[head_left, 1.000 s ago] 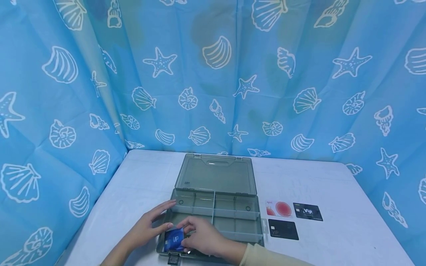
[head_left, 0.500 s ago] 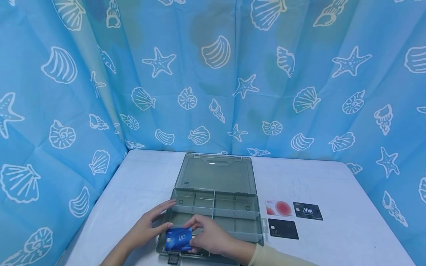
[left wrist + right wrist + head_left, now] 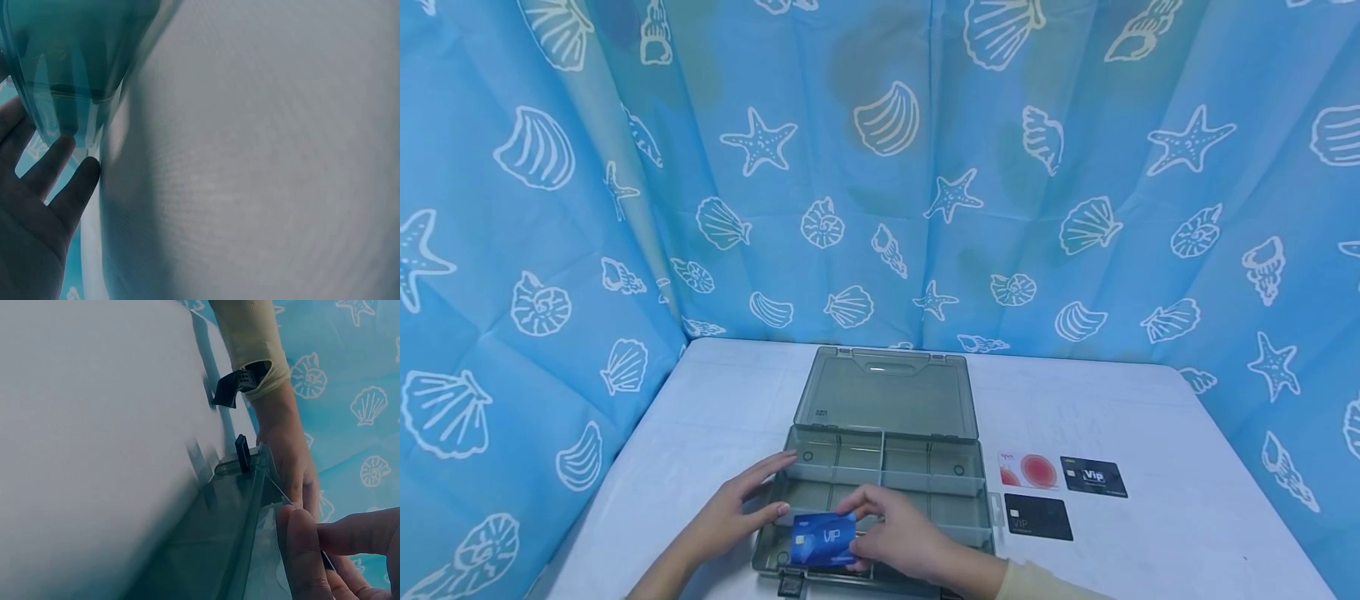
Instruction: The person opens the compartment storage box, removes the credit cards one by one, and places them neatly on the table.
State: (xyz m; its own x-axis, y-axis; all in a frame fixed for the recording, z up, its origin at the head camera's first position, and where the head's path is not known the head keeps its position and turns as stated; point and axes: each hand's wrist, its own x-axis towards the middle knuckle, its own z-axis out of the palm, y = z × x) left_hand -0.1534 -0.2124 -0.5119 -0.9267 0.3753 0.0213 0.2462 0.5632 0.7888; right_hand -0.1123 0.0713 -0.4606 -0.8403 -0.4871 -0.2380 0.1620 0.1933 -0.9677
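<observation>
My right hand (image 3: pixel 902 533) pinches a blue VIP card (image 3: pixel 822 539) by its right edge, holding it over the front left compartment of a grey see-through divided box (image 3: pixel 910 482). The box's lid (image 3: pixel 887 392) lies folded back behind it. My left hand (image 3: pixel 730 508) rests at the box's left side, thumb near the card's upper left corner and fingers reaching along the rim. In the left wrist view the spread fingers of my left hand (image 3: pixel 44 181) lie against the box wall (image 3: pixel 75 75). In the right wrist view, thumb and fingers of my right hand (image 3: pixel 319 544) meet above the box edge.
Right of the box, a white card with a red circle (image 3: pixel 1028 472), a black Vip card (image 3: pixel 1093 477) and another black card (image 3: pixel 1039 517) lie flat on the white table (image 3: pixel 1165 550). A dark latch (image 3: pixel 790 584) hangs open at the box's front. A blue shell-print curtain (image 3: pixel 865 208) surrounds the table.
My right hand has drawn the blue card up from the front left compartment and shifted it to the right, baring more of its face. My left hand has stayed in place.
</observation>
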